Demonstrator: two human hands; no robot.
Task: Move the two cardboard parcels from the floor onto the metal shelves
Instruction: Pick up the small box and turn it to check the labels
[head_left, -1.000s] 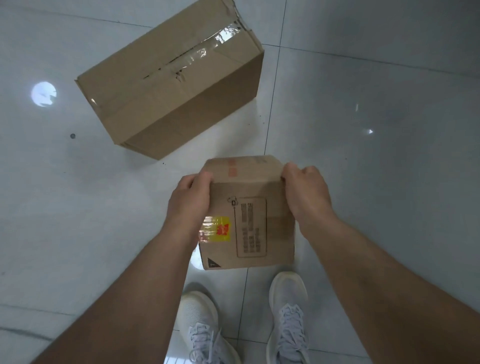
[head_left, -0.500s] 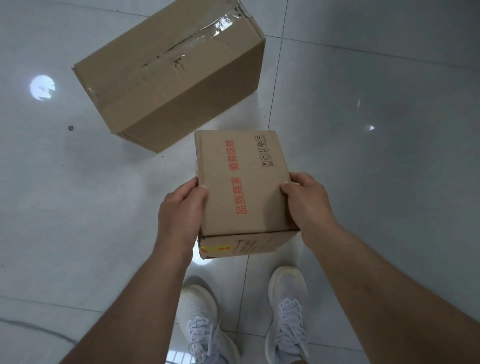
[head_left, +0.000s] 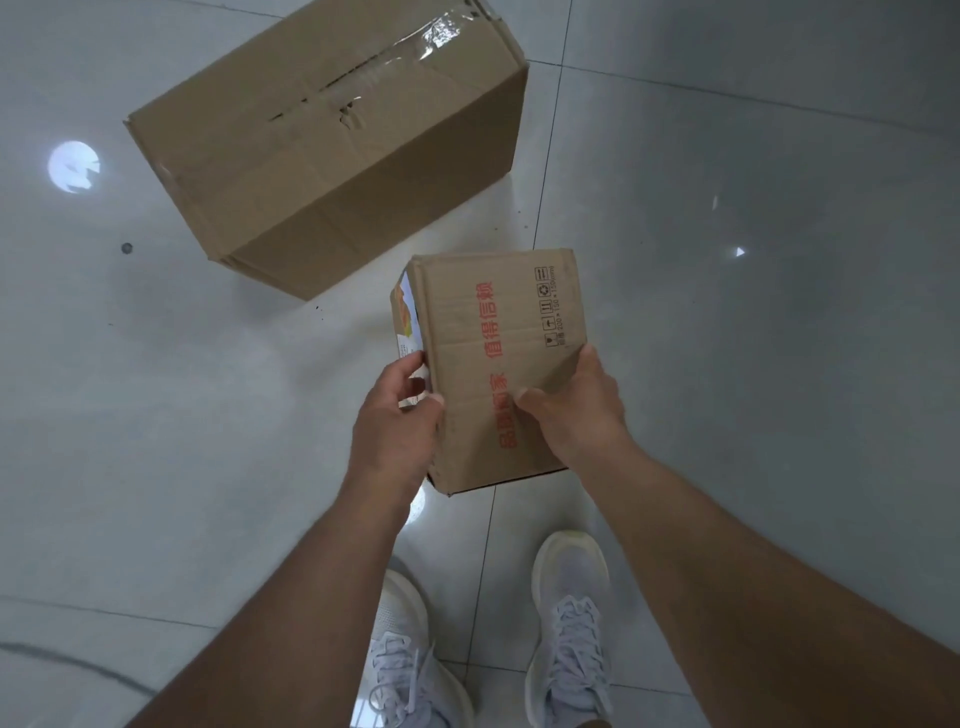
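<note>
Small parcel (head_left: 498, 364): cardboard, held off the floor betw. both hands, above the shoes. Broad face up w/ red printed characters running along its length; black handling symbols near far R edge. Colour label visible on L side face.
Left hand (head_left: 397, 421): clamped on near L edge of small parcel; thumb over top edge, fingers wrapped on L side face over the label.
Right hand (head_left: 576, 405): gripping near R portion of small parcel; thumb lies on top face across the red print, fingers on R edge.
Large parcel (head_left: 332, 150): cardboard, resting on floor, far-L of small parcel, set at an angle to tile lines. Top seam closed w/ clear tape, tape wrinkled at far end; small tear at mid-seam. Not touching small parcel; nobody touching it.
Floor (head_left: 753, 364): glossy pale tiles w/ dark grout lines; round light reflection at L, small dark speck just below it.
Shoes (head_left: 569, 629): pale lace-up trainers, both at bottom centre, toes pointing toward the parcels.
Forearms: bare, entering from bottom L and bottom R.
Metal shelves: not in view.
</note>
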